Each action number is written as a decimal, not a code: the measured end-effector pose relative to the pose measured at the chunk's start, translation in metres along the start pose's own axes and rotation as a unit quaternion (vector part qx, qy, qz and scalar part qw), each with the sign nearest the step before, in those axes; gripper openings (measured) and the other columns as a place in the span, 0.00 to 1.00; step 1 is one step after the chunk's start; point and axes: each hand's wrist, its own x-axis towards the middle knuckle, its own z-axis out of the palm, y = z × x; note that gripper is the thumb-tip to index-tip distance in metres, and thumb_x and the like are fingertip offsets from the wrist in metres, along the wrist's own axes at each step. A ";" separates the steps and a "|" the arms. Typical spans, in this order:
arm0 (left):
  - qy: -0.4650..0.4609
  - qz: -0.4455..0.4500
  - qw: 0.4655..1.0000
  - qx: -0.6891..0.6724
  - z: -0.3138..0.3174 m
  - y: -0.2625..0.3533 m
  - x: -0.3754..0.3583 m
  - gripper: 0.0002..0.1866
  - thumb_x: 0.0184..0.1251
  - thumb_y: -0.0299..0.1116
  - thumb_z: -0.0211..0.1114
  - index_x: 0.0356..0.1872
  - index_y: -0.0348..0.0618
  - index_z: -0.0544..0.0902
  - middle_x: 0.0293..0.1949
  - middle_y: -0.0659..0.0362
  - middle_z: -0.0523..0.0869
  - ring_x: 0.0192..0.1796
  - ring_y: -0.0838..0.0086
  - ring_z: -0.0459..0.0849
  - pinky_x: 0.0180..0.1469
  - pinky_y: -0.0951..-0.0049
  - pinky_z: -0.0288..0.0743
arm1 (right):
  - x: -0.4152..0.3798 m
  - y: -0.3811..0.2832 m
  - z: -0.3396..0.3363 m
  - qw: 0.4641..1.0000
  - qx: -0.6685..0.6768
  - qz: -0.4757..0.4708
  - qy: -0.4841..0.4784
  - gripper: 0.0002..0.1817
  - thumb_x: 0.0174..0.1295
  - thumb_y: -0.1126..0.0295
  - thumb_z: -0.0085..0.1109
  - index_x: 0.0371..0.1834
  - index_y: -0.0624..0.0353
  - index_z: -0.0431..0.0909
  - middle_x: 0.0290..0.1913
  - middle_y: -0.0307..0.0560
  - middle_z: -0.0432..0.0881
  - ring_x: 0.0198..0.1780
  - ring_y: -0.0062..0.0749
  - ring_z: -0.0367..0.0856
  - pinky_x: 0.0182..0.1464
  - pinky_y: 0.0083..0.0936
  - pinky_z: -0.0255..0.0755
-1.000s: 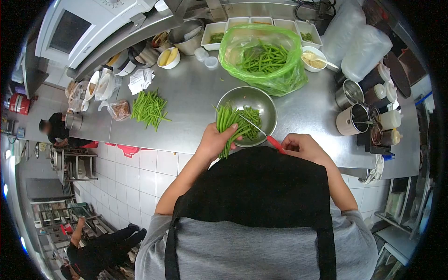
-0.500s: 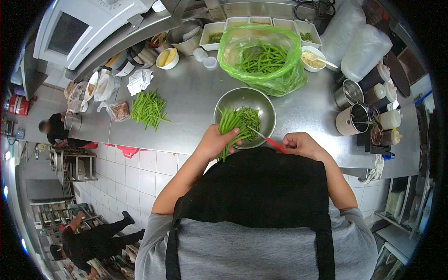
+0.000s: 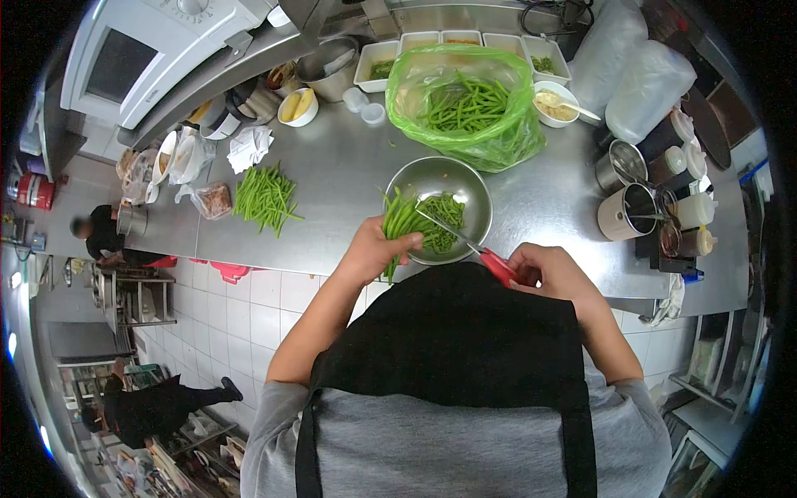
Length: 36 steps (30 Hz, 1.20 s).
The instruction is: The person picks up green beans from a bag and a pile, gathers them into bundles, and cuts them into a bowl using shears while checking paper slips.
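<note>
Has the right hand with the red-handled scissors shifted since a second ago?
Yes. The right hand with the red-handled scissors has drawn slightly back, away from the steel bowl and toward the person's body, blades reaching over the rim.

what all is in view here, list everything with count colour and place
bean bunch: one, green, in left hand at bowl's edge
scissors: one, red handles, in right hand, blades over bowl
bowl: one, steel, counter front
bag of beans: one, green, behind bowl
loose beans: one pile, green, counter left
trays: several, white, back edge
cans: two, steel, right
microwave: one, white, upper left
left hand: gripping bunch
right hand: on scissors
</note>
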 end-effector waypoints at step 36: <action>-0.016 -0.012 0.943 0.333 0.006 0.023 0.002 0.12 0.56 0.33 0.67 0.36 0.36 0.80 0.19 0.57 0.80 0.17 0.79 0.77 0.21 0.76 0.71 | 0.021 0.022 0.004 0.997 0.039 0.045 -0.048 0.04 0.55 0.76 0.60 0.31 0.63 0.75 0.25 0.37 0.78 0.28 0.15 0.73 0.30 0.15 0.66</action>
